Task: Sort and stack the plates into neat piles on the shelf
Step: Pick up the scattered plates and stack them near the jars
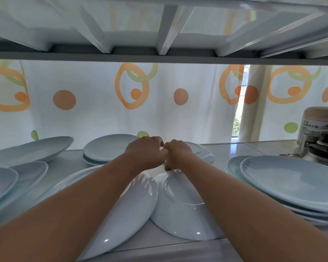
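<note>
Progress looks partial on the shelf. Pale blue plates already sit in groups: a low pile at the back middle, a nested pile by the left edge with a single oval plate behind it, and a broad pile of large plates towards the right edge. None of these is squared up; their rims overhang unevenly. Two plates at the front middle are plainly unsorted. An overturned plate lies with its foot ring up, near the front edge. A tilted plate leans against its left side and juts past the front edge. A further large plate shows under the left forearm, and a small plate sits behind the right wrist. By my reckoning more than half the tidying is left.

Both hands meet knuckle to knuckle just past the middle of the shelf. The right hand is curled, its fingertips hooked over the far rim of the overturned plate and clamped on it. The left hand is curled tight too, above the top of the tilted plate. Whether it grips that rim or nothing cannot be told, since its fingers are hidden.

A rice cooker stands at the back right corner.
</note>
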